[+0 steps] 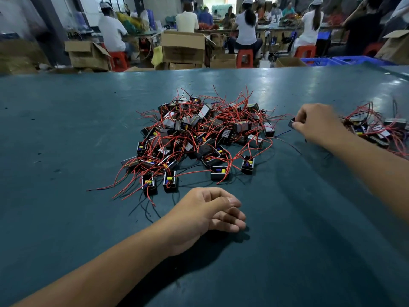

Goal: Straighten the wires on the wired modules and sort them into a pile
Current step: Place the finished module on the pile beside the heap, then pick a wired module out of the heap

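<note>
**Wired modules between two heaps on the bench**

Wired module (292, 124), small and black, is pinched between thumb and curled fingers of the right hand (318, 125), held just above the bench (66, 129); a red wire and a blue wire trail from it toward the middle. The left hand (208, 216) rests on the bench near the front edge, fingers loosely curled and holding nothing. Just beyond the left hand lies the large tangled heap (199, 138) of black modules with red wires pointing every way. A smaller pile (374, 129) lies at the far right, just beside the right wrist. Behind the bench stand cardboard boxes (183, 47), red stools (244, 58) and seated workers (247, 27).
</note>
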Available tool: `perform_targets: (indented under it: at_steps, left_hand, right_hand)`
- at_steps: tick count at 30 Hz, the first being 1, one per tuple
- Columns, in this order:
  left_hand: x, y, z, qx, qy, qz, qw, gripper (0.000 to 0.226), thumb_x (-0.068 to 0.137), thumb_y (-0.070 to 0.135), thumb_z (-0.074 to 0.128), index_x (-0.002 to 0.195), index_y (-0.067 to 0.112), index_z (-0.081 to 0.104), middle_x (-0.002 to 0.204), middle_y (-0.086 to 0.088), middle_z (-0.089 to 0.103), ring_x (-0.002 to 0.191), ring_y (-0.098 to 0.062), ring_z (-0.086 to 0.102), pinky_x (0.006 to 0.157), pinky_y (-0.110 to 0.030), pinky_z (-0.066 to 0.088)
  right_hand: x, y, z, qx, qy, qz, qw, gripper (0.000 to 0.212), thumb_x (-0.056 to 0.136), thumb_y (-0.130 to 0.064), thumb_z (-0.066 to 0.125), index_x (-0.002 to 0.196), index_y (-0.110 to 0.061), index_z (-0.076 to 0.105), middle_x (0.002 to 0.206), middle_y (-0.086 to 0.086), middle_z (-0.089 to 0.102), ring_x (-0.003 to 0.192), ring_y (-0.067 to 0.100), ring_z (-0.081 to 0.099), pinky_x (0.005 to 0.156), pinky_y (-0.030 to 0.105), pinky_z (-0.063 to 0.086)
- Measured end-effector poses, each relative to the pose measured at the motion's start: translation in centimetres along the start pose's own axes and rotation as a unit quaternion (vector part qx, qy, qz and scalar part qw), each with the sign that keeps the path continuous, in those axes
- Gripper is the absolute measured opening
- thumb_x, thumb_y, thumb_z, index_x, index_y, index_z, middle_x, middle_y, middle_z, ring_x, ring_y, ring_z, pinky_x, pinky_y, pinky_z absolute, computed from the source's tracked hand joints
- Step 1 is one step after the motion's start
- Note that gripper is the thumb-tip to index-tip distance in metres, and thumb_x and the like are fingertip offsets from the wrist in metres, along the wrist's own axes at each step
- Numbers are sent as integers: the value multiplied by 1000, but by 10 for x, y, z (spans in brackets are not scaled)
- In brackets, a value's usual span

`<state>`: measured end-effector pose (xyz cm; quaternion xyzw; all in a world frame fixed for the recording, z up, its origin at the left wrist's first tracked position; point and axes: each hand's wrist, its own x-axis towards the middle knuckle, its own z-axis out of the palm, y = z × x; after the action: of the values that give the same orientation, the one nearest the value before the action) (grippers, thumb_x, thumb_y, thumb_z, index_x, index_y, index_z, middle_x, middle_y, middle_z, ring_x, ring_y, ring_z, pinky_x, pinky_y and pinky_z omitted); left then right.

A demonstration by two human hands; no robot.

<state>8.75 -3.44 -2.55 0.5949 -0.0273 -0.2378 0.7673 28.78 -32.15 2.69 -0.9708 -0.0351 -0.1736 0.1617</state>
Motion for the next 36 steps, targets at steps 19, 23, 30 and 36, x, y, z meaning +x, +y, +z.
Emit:
perform_targets:
  at_steps: [19,23,30,36]
  left_hand:
    - [3,-1,0,26,1,7,1000,15,93,16,66,96,1,67,86,-20,69,70,-25,67,65,-27,57]
    - [4,-2,2,32,4,12,999,12,93,14,65,94,2,67,84,-19,69,67,-25,66,63,-29,57]
    - [5,-1,3,41,6,11,999,10,96,12,63,93,4,67,82,-17,68,64,-23,64,60,-28,56]
    - [5,0,3,45,4,13,999,10,96,14,64,93,5,68,81,-17,68,64,-22,63,59,-28,55]
  right_hand:
    - [55,-29,57,-111,-107,38,987,61,86,-59,65,60,-7,46,67,8,50,75,30,53,66,34,41]
    - [60,-33,50,-106,-110,42,987,58,82,-58,67,61,-9,46,78,13,59,73,30,51,61,30,39]
    - [57,-31,51,-118,-162,39,979,68,86,-61,63,54,-4,43,60,9,43,54,22,42,47,29,30]
    - [54,-26,58,-103,-151,59,981,68,77,-69,66,55,-9,43,61,4,45,61,22,45,63,33,40]
